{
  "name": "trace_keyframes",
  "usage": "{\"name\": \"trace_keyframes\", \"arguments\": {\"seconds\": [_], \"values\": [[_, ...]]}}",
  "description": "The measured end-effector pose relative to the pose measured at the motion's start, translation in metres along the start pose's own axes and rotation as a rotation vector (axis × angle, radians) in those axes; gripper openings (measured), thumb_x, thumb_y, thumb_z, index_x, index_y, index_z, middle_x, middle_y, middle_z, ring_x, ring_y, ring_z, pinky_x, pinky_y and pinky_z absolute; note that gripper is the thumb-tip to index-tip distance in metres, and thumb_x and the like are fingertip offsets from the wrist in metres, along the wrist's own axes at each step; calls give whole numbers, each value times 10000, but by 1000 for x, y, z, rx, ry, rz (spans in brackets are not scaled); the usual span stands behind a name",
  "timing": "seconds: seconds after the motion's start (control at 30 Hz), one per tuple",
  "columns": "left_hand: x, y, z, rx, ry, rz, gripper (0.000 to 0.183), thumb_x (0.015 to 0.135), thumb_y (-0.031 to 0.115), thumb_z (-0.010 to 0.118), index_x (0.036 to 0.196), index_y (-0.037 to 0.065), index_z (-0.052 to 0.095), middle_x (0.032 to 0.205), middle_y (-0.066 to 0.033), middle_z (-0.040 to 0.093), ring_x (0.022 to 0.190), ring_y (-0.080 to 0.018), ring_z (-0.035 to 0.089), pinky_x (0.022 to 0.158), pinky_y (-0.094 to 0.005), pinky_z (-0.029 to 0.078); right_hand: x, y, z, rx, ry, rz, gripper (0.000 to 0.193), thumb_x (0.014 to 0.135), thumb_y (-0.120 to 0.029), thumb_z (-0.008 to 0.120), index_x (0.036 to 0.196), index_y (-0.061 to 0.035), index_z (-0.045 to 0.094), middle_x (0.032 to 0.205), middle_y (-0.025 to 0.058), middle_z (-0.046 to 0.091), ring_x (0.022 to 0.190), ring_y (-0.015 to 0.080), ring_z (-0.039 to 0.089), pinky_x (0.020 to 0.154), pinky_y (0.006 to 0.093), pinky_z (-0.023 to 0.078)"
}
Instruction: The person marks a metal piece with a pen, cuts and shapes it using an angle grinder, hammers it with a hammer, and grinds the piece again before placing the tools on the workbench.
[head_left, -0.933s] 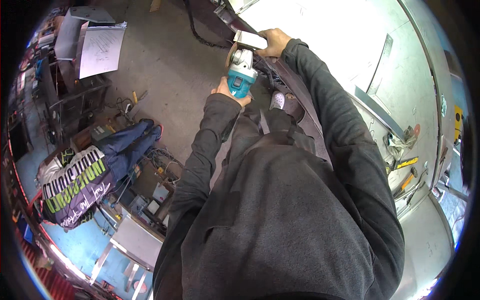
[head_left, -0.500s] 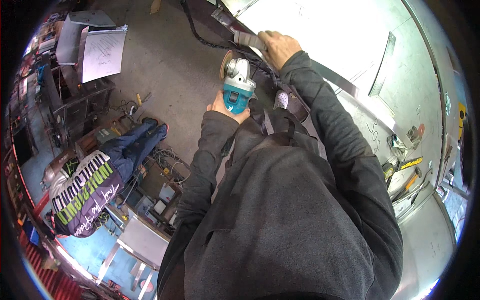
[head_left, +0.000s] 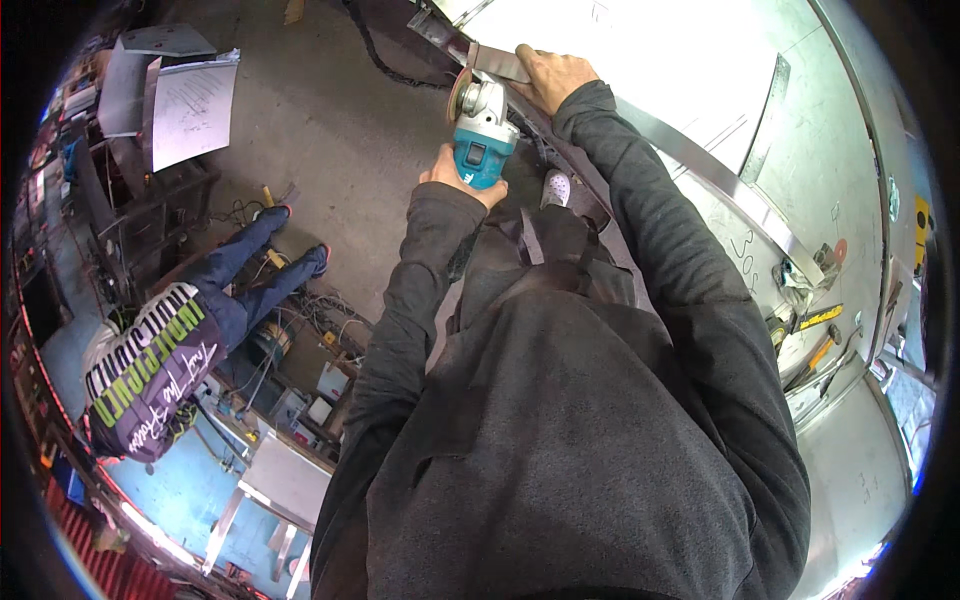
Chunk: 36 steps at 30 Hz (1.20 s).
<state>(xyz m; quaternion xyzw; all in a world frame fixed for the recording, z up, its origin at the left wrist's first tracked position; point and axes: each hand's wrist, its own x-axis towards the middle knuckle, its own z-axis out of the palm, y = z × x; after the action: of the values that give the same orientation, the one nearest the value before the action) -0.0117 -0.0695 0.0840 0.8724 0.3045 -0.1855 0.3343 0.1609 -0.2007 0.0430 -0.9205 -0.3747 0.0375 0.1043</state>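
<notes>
"Where's the tool, and who has it?"

"On my feed the teal-and-silver angle grinder [head_left: 492, 145] is up at the front, left of the pale worktop [head_left: 640, 50]. The left hand [head_left: 450, 172] is wrapped round its teal body. The right hand [head_left: 555, 78] grips a metal bar [head_left: 500, 63] near its end, at the worktop's edge. The grinder's disc [head_left: 459, 95] is right by that end; I can't tell whether they touch."

"How would you expect them to handle?"

"I'd judge the grinder dense, front-heavy and hard-shelled. I'd hold it by the body, behind the metal head, and keep fingers off the disc, which I take for the brittle part. The bar looks stiff and smooth, perhaps slippery, and awkward for its length: it seems to run on past the right sleeve [head_left: 650, 200] over the worktop (the sleeve hides a stretch, so I won't swear it's one piece). I'd grip it near the end but clear of the disc, minding edges that may be sharp."

"Any lettering?"

"A small pale mark on the grinder, too tiny for me to make out. Handwritten marks [head_left: 745, 255] on the worktop, dark scrawl on a pale sheet [head_left: 195, 110] far left, and bold white and green print plus script across a co-worker's top [head_left: 150, 370]."
</notes>
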Motion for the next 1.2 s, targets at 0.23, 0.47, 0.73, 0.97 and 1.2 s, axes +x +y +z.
{"name": "trace_keyframes", "arguments": {"seconds": [0.23, 0.47, 0.73, 0.97, 1.2], "values": [[-66, 18, 45, 84, -3, -34, 836, 568, 367, 783, 1248, 12, 449, 1036, -203, 612, 1017, -372, 558, 897, -451, 469, -81, 14, 0, 0, 98, -27, 389, 809, -355, 673, 1045, -81, 531, 767, 144, 667, 698, 323, 672, 593, 408, 551], [-93, 14, 73, 85, -21, -28, 896, 564, 371, 784, 1293, 1, 417, 1082, -211, 595, 1048, -368, 547, 898, -453, 472, -125, 14, -3, 22, 100, -30, 343, 820, -304, 660, 1040, -69, 540, 779, 142, 669, 700, 311, 673, 595, 397, 553], [-102, 15, 93, 98, -8, 14, 919, 557, 361, 781, 1316, 8, 401, 1118, -214, 582, 1072, -379, 531, 920, -445, 463, -146, 23, -1, -11, 80, -34, 286, 828, -243, 641, 1020, -53, 548, 794, 148, 674, 714, 299, 680, 602, 389, 557], [-109, 6, 112, 94, 15, 32, 868, 533, 405, 802, 1240, 17, 481, 1083, -195, 617, 1027, -337, 604, 905, -417, 480, -167, 23, -4, 20, 31, -19, 350, 841, -337, 637, 1020, -48, 552, 790, 157, 670, 725, 309, 678, 637, 402, 555], [-108, -2, 125, 15, 91, 107, 821, 528, 357, 818, 1220, 43, 506, 1015, -162, 649, 936, -306, 642, 866, -400, 504, -173, 25, -11, 47, 42, -13, 383, 843, -374, 632, 1017, -45, 547, 775, 154, 666, 716, 311, 673, 638, 399, 550]]}}
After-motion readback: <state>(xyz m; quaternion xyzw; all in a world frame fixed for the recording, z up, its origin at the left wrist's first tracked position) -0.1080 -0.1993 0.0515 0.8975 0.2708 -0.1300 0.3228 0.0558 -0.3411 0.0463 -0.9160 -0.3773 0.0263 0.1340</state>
